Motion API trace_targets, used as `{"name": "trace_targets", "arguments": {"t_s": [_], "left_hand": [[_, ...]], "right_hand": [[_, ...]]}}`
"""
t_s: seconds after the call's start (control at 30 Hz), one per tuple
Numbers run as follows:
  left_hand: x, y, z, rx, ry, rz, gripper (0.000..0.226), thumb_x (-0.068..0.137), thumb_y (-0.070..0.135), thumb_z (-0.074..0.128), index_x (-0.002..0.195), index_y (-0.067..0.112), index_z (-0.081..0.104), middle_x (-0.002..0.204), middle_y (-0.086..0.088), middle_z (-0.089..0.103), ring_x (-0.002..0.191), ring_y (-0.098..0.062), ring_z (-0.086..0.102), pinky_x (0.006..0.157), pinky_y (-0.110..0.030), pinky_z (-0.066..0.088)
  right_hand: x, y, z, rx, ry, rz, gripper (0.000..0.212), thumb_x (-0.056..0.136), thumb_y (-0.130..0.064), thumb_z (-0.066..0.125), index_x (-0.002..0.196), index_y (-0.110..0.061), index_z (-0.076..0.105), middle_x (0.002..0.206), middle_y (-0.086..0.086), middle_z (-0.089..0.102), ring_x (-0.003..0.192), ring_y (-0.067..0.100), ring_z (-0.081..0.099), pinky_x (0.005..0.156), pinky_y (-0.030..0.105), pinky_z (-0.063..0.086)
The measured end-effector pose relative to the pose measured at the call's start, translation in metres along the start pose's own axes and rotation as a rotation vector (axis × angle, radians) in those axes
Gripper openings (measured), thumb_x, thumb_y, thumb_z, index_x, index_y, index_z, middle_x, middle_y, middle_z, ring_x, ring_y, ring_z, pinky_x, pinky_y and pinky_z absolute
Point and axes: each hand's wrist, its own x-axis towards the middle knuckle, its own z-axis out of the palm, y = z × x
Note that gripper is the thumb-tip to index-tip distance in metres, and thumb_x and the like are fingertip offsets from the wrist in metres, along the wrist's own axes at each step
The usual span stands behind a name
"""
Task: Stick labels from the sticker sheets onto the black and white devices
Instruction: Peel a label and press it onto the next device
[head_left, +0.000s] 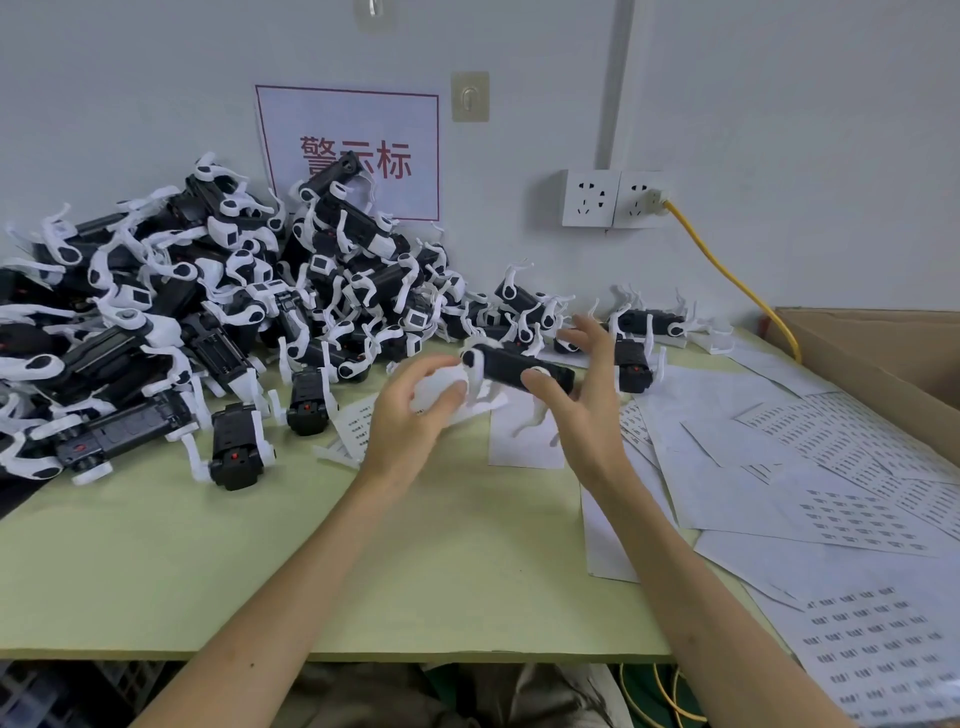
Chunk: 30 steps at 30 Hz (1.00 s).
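One black and white device (511, 368) is lifted above the green table (260, 561), held between both hands. My left hand (410, 410) curls thumb and fingers round its white left end, which is blurred. The thumb of my right hand (582, 405) presses on the black body near a white round part, and its fingers reach up behind the device. White legs hang below it. Sticker sheets (857, 519) with rows of small printed labels lie spread on the right, and another sheet (356, 418) lies under my left hand.
A big pile of the same devices (208, 312) fills the left and back of the table, with some standing singly near the front. A cardboard box (883, 358) stands at the right. A yellow cable (727, 270) runs from the wall socket (613, 200).
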Motion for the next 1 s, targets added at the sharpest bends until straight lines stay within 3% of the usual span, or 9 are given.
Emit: {"name": "trace_targets", "arguments": {"t_s": [0.13, 0.27, 0.4, 0.47, 0.57, 0.7, 0.87, 0.93, 1.0], "left_hand": [[0.006, 0.005, -0.011, -0.225, 0.180, -0.098, 0.028, 0.097, 0.035, 0.055, 0.111, 0.019, 0.074, 0.120, 0.007, 0.071, 0.108, -0.001, 0.063, 0.092, -0.022, 0.044], [0.011, 0.010, -0.017, -0.517, -0.126, -0.526, 0.055, 0.105, 0.052, 0.031, 0.100, 0.014, 0.072, 0.098, -0.006, 0.078, 0.085, -0.022, 0.069, 0.073, -0.034, 0.046], [0.004, 0.013, -0.004, -0.300, -0.356, -0.606, 0.049, 0.102, 0.054, 0.045, 0.095, 0.014, 0.074, 0.093, -0.006, 0.075, 0.080, -0.018, 0.067, 0.075, -0.032, 0.047], [0.000, 0.012, -0.002, -0.188, -0.457, -0.605, 0.046, 0.094, 0.053, 0.058, 0.108, 0.012, 0.073, 0.102, -0.011, 0.071, 0.089, -0.022, 0.062, 0.083, -0.038, 0.040], [-0.002, 0.013, -0.005, -0.190, -0.490, -0.597, 0.036, 0.100, 0.043, 0.058, 0.120, 0.014, 0.067, 0.102, -0.011, 0.069, 0.093, -0.023, 0.061, 0.076, -0.037, 0.038], [-0.005, 0.019, -0.006, -0.247, -0.543, -0.659, 0.030, 0.106, 0.039, 0.048, 0.122, 0.019, 0.064, 0.091, -0.007, 0.075, 0.078, -0.022, 0.066, 0.051, -0.022, 0.041], [-0.002, 0.012, -0.005, -0.441, -0.444, -0.656, 0.031, 0.106, 0.039, 0.048, 0.106, 0.015, 0.069, 0.082, -0.005, 0.061, 0.067, -0.021, 0.053, 0.043, -0.021, 0.029], [0.000, 0.011, -0.006, -0.515, -0.392, -0.655, 0.030, 0.104, 0.036, 0.052, 0.109, 0.014, 0.070, 0.084, -0.004, 0.064, 0.066, -0.018, 0.058, 0.046, -0.023, 0.039], [0.001, 0.009, -0.005, -0.605, -0.351, -0.634, 0.034, 0.101, 0.031, 0.055, 0.121, 0.008, 0.068, 0.103, -0.008, 0.073, 0.081, -0.021, 0.069, 0.066, -0.030, 0.056]], "right_hand": [[0.005, 0.000, -0.003, 0.285, -0.176, 0.146, 0.067, 0.074, -0.034, 0.062, 0.139, -0.025, 0.047, 0.123, 0.004, 0.064, 0.089, 0.011, 0.070, 0.072, 0.033, 0.054], [0.006, 0.002, -0.005, 0.405, -0.336, 0.256, 0.054, 0.080, -0.029, 0.054, 0.134, -0.023, 0.053, 0.119, 0.012, 0.066, 0.084, 0.029, 0.066, 0.057, 0.033, 0.050], [0.004, 0.004, 0.000, 0.227, -0.362, 0.253, 0.063, 0.071, -0.036, 0.062, 0.134, -0.030, 0.051, 0.122, 0.008, 0.059, 0.089, 0.020, 0.064, 0.055, 0.037, 0.052], [0.004, 0.005, 0.001, 0.205, -0.349, 0.282, 0.065, 0.069, -0.039, 0.066, 0.132, -0.033, 0.052, 0.123, 0.004, 0.059, 0.098, 0.025, 0.065, 0.062, 0.043, 0.054], [0.004, 0.007, 0.002, 0.146, -0.312, 0.297, 0.058, 0.076, -0.042, 0.064, 0.133, -0.036, 0.050, 0.125, -0.004, 0.060, 0.115, 0.021, 0.062, 0.082, 0.053, 0.055], [0.005, 0.008, 0.002, 0.010, -0.221, 0.241, 0.056, 0.086, -0.051, 0.056, 0.137, -0.030, 0.048, 0.120, -0.017, 0.058, 0.091, -0.010, 0.063, 0.071, 0.019, 0.046], [0.013, 0.007, -0.006, 0.171, 0.069, 0.275, 0.017, 0.104, -0.024, 0.051, 0.115, -0.023, 0.064, 0.104, -0.003, 0.070, 0.077, 0.010, 0.068, 0.069, 0.025, 0.045], [0.016, 0.004, -0.011, 0.308, 0.111, 0.335, 0.016, 0.099, -0.016, 0.053, 0.100, -0.017, 0.069, 0.081, 0.001, 0.070, 0.064, 0.016, 0.063, 0.062, 0.026, 0.044], [0.016, 0.002, -0.012, 0.387, 0.093, 0.385, 0.014, 0.093, -0.012, 0.056, 0.088, -0.012, 0.070, 0.069, 0.003, 0.066, 0.055, 0.017, 0.057, 0.058, 0.027, 0.042]]}}
